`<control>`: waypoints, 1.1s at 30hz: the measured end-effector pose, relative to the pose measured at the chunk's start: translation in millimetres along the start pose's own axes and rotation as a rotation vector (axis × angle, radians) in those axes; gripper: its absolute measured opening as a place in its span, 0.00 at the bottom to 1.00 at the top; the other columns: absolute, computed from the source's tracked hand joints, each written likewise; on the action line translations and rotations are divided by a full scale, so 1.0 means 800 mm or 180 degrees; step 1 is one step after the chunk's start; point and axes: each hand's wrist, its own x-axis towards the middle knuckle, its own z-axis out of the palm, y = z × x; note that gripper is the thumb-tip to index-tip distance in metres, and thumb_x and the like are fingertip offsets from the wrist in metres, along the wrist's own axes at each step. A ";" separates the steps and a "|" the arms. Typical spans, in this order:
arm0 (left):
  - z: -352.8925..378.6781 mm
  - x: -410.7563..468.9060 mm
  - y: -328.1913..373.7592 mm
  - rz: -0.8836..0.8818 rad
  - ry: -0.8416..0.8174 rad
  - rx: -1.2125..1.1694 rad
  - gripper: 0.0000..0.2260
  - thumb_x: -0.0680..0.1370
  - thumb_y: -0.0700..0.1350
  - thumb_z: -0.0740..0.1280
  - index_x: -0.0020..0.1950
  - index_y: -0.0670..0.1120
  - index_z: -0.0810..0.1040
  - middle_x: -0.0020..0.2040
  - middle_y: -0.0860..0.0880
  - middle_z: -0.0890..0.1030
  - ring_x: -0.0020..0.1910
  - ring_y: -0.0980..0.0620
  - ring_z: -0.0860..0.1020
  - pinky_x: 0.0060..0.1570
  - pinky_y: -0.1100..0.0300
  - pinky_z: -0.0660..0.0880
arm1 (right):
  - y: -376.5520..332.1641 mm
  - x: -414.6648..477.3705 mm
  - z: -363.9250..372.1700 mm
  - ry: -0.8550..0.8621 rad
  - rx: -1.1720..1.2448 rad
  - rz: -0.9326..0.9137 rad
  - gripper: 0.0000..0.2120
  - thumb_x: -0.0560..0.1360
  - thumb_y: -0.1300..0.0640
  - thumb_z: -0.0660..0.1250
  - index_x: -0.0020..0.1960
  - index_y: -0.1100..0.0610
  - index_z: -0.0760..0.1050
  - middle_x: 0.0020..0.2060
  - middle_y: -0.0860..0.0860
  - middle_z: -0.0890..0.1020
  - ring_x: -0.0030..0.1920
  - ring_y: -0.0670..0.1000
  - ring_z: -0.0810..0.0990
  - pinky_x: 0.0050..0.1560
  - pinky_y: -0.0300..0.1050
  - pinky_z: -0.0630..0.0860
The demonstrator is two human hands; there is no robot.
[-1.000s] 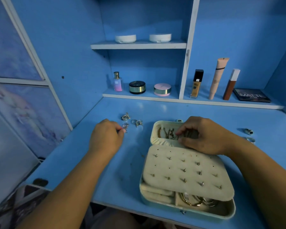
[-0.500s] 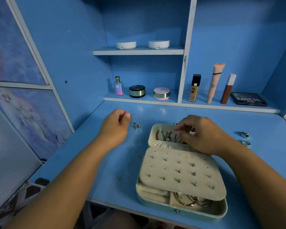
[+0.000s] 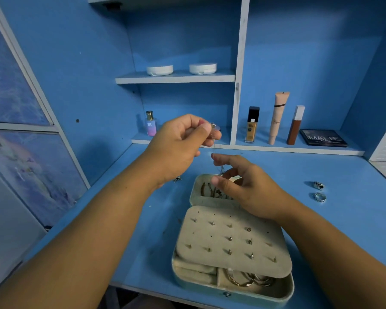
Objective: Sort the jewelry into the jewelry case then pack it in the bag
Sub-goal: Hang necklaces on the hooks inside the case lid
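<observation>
Left grip [image 3: 178, 146] lifted, pinching silver chain [image 3: 212, 127]; right grip [image 3: 247, 188] half-curled over jewelry case [image 3: 254, 296], hold unclear; chain probably packs next.

Shelves [image 3: 176, 78]: two white compacts [image 3: 159, 70], three makeup tubes [image 3: 277, 117], one palette [image 3: 323, 138], one perfume bottle [image 3: 151, 124]. Table [image 3: 321, 230]: two rings [image 3: 320, 196] at right, one jewelry case [image 3: 254, 295]. One chain [image 3: 212, 130] hangs centre.

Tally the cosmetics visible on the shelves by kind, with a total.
White round compacts: 2
Perfume bottle: 1
Foundation bottle: 1
Upright tubes: 2
Matte palette: 1
Total: 7, not counting anything behind the left hand, which pinches a chain.
</observation>
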 end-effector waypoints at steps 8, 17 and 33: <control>0.009 0.006 0.013 -0.0139 -0.0073 -0.0452 0.06 0.82 0.45 0.60 0.49 0.47 0.75 0.44 0.53 0.85 0.43 0.58 0.80 0.44 0.61 0.72 | -0.003 0.002 -0.002 0.0310 0.0595 0.0091 0.13 0.70 0.42 0.65 0.45 0.50 0.81 0.41 0.52 0.83 0.41 0.51 0.79 0.48 0.50 0.77; 0.009 0.017 -0.002 -0.0962 0.0286 -0.1642 0.05 0.80 0.40 0.63 0.48 0.49 0.75 0.35 0.53 0.79 0.37 0.56 0.78 0.43 0.61 0.72 | 0.007 0.007 -0.029 0.0452 0.0590 0.0505 0.10 0.73 0.46 0.65 0.48 0.48 0.82 0.42 0.44 0.83 0.41 0.35 0.79 0.42 0.29 0.73; 0.027 0.019 -0.076 -0.1355 0.0411 0.0244 0.06 0.77 0.47 0.69 0.52 0.49 0.76 0.44 0.50 0.80 0.40 0.56 0.78 0.39 0.63 0.74 | 0.012 0.007 -0.044 0.0715 0.0991 0.0455 0.09 0.77 0.52 0.63 0.44 0.50 0.81 0.35 0.46 0.80 0.39 0.46 0.76 0.44 0.41 0.73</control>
